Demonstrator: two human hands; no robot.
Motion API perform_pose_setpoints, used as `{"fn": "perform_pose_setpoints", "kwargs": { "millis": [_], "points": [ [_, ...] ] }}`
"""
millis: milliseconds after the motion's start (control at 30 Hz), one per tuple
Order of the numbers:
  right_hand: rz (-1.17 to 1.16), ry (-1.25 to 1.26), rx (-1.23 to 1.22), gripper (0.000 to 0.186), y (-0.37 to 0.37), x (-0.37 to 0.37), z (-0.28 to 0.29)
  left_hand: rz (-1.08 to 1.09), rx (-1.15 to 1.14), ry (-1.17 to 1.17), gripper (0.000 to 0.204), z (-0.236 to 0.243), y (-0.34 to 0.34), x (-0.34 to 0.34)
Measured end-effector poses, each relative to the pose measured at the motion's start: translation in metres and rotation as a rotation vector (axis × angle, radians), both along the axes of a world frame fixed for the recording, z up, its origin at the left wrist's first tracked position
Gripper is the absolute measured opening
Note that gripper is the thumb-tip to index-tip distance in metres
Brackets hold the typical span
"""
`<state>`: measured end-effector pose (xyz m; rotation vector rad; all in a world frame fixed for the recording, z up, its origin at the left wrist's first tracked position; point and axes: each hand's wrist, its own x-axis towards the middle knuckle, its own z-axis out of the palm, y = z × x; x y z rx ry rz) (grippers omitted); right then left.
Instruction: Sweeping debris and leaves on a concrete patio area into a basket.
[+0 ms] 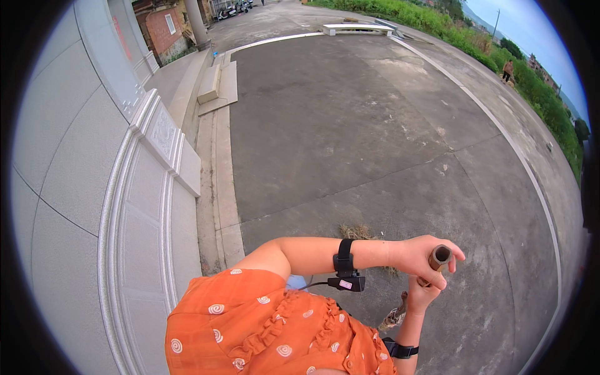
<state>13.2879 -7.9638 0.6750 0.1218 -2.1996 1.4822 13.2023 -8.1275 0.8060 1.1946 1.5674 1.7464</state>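
Note:
My left hand (415,253) wraps round the top of a brown, hollow-ended handle (440,254), which looks like the bamboo handle of a broom. Just below it, my right hand (424,294) closes round the same handle, its fingers partly hidden by the left. The handle is tilted, its open end toward me. Lower down, a pale, ragged bound part (394,317) shows beside my right forearm; the rest is hidden behind my body. Dry straw-like strands (356,232) show on the concrete beyond my left forearm; whether they belong to the broom I cannot tell.
A pale tiled wall (69,144) with moulded trim rises close on my left. Low steps (215,87) lie ahead along it. Grey concrete (325,137) stretches forward to a white bench (356,29). A person (507,70) stands far off by the greenery at right.

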Motion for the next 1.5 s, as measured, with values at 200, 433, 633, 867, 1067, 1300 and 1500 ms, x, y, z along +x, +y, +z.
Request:
{"fn": "perform_pose_setpoints", "kwargs": {
  "millis": [200,433,633,867,1067,1300,1500],
  "points": [
    [-0.036,-0.573,0.546,0.049,-0.049,-0.015,-0.106,0.003,-0.177,-0.064,0.035,-0.118,-0.086,-0.045],
    [-0.185,-0.74,0.372,0.056,-0.135,-0.086,-0.293,-0.033,-0.329,-0.206,0.035,-0.201,-0.208,-0.157],
    [-0.153,-0.925,0.225,0.032,-0.232,-0.231,-0.271,0.074,-0.268,-0.285,0.036,-0.179,-0.299,-0.266],
    [-0.353,-0.732,0.103,0.024,-0.251,-0.406,-0.23,-0.001,-0.204,0.035,0.036,-0.132,-0.295,-0.423],
    [-0.448,-0.495,0.041,0.021,-0.238,-0.49,-0.191,-0.177,-0.139,0.404,0.037,-0.085,-0.262,-0.508],
    [-0.474,-0.462,0.099,0.023,-0.238,-0.575,-0.096,-0.446,0.005,0.498,0.041,-0.001,-0.232,-0.639],
    [-0.593,-0.723,0.042,0.027,-0.272,-0.608,-0.105,-0.761,-0.042,0.168,0.035,-0.051,-0.205,-0.784]
  ]
}}
